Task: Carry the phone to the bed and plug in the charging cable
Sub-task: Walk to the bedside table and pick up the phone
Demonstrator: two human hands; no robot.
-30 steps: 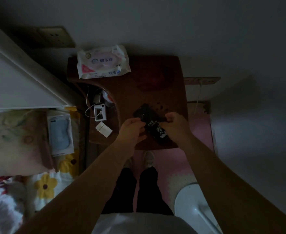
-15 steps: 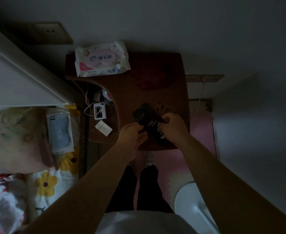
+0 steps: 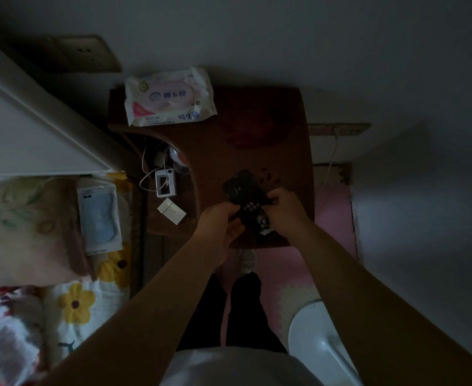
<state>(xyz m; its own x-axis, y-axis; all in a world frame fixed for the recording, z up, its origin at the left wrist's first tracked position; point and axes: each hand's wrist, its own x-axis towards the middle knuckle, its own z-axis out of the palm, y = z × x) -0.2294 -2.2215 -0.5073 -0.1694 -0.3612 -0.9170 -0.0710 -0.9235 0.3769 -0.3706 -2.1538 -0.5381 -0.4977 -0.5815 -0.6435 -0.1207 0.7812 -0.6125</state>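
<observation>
**Phone gripped in both hands above the bedside table, bed off to the left**

Both hands are closed on the phone (image 3: 247, 206). The left hand (image 3: 220, 222) has its fingers curled round the near left edge, and the right hand (image 3: 286, 211) pinches the right edge from the other side. The room is dim, so I cannot tell whether the phone is fully lifted or its far end rests on the wood. It shows its dark back, with the camera cluster at the far end and a pale sticker near the hands.

Its long axis runs diagonally, from the near right by the hands to the far left, so the camera end points away from the person and towards the bed side. The bottom end, where a charging port would likely sit, is buried between the palms and cannot be seen.

Below the hands is the brown bedside table (image 3: 285, 129), with a pack of wipes (image 3: 169, 97) at its far left corner. On a lower shelf to the left lie a small white device (image 3: 164, 183) with a thin white cable (image 3: 143, 174) looped beside it, and a small white box (image 3: 171, 210).

The bed (image 3: 62, 302), in flowered covers, lies well to the left, nearer the left hand. I judge the carry goes leftward, and the left hand is better placed to lead it.
</observation>
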